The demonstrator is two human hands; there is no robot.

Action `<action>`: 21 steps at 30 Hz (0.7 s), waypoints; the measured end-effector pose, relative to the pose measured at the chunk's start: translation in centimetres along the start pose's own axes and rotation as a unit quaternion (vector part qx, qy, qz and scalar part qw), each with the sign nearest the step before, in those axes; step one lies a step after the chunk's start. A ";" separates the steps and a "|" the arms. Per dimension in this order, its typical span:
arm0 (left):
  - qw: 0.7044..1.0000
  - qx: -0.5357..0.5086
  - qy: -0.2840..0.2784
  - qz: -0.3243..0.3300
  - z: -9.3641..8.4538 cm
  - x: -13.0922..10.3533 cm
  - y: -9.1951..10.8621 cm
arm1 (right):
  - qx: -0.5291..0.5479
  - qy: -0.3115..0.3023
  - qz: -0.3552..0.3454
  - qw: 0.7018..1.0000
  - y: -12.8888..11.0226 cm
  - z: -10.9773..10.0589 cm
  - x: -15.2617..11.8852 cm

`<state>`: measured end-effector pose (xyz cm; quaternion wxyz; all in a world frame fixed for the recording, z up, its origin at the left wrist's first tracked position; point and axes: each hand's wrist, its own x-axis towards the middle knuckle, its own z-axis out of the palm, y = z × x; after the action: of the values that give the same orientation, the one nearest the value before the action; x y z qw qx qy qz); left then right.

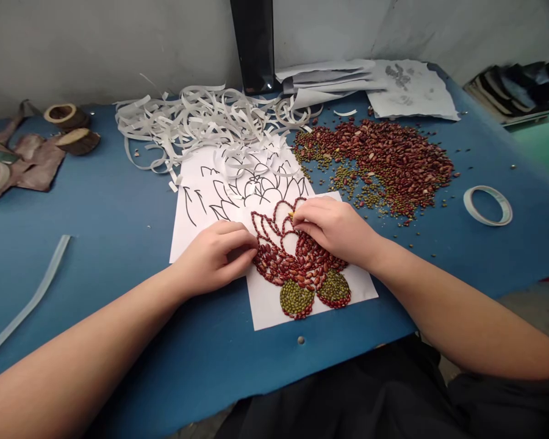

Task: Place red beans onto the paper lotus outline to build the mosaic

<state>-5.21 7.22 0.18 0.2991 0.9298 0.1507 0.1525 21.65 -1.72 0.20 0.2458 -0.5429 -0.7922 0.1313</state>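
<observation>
A white sheet point(266, 308) carries a flower picture made of red beans point(281, 262), with two rounded shapes of green mung beans point(297, 297) at its lower edge. Several upper petals are outlined in beans around bare white paper. My right hand point(336, 228) is over the upper right petals, thumb and fingers pinched at a small yellowish piece whose kind is unclear. At the picture's left edge rests my left hand point(217, 256), fingers curled in and thumb close to them; whatever lies between its fingertips is hidden. A drawn flower sheet point(192, 183) lies partly beneath the picture.
Curled paper strips point(187, 122) are heaped behind the drawing. Mixed red and green beans point(393, 164) spread over the blue table point(119, 207) at right, near a tape roll point(488, 206). Torn papers point(412, 91), wooden pieces point(77, 140) and a pale strip point(32, 299) lie further out.
</observation>
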 end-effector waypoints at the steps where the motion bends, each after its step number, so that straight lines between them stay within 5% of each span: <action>1: 1.000 -0.001 0.001 0.002 0.0 0.0 0.0 | -0.004 -0.004 0.002 1.000 0.1 0.1 0.1; 8: 1.000 -0.003 0.012 0.019 0.1 -0.1 -0.1 | -0.021 -0.013 0.007 1.000 0.4 0.1 0.2; 12: 1.000 0.000 0.013 0.024 0.1 0.1 -0.1 | -0.027 0.031 0.007 0.999 0.4 -0.9 -0.2; 21: 0.999 0.005 0.015 0.031 0.1 0.0 -0.2 | -0.063 0.039 -0.080 0.994 0.3 -0.5 -0.7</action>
<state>-5.19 7.32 -0.03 0.2871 0.9331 0.1276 0.1750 22.36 -2.32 0.24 0.2520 -0.4965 -0.8297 0.0396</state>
